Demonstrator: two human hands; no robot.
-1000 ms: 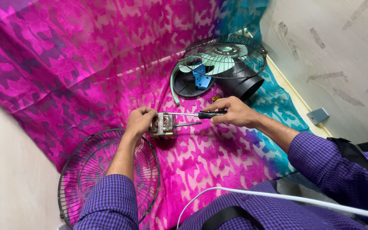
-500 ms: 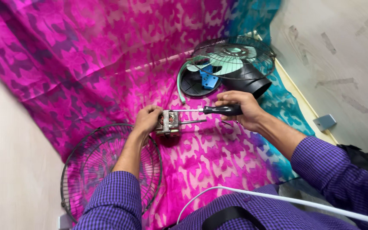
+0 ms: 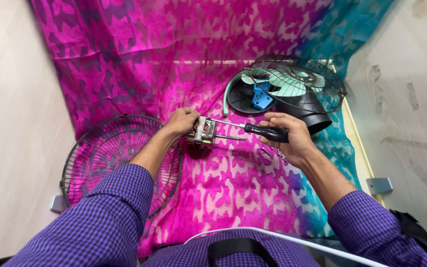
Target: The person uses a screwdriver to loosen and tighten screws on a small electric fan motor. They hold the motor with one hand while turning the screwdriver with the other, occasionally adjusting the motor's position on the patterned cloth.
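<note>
Both hands sit a touch lower in frame than half a second back, and the view has tilted so the fan parts at upper right show more fully; grip on motor and screwdriver unchanged. Left hand (image 3: 181,123), just left of centre, fingers closed around the motor (image 3: 202,132), a small metal block with copper windings showing and a shaft sticking out to the right. Right hand (image 3: 290,138), right of centre, fist clamped on the black handle of the screwdriver (image 3: 253,129); its shank runs left and the tip meets the motor's top edge. Motor held just above the pink cloth (image 3: 233,183), centre of frame.

Wire guard (image 3: 114,153) lies flat on the cloth at lower left, partly under the left forearm. Upper right: second guard (image 3: 297,79), tilted, with pale green blades behind it, resting on a black housing (image 3: 312,113); blue bracket (image 3: 262,96) on a black round base just left of it. Small screws, hard to make out, on the cloth under the right hand. White cord (image 3: 282,238) crosses the bottom of frame over the purple checked shirt. Grey clips at both cloth edges.
</note>
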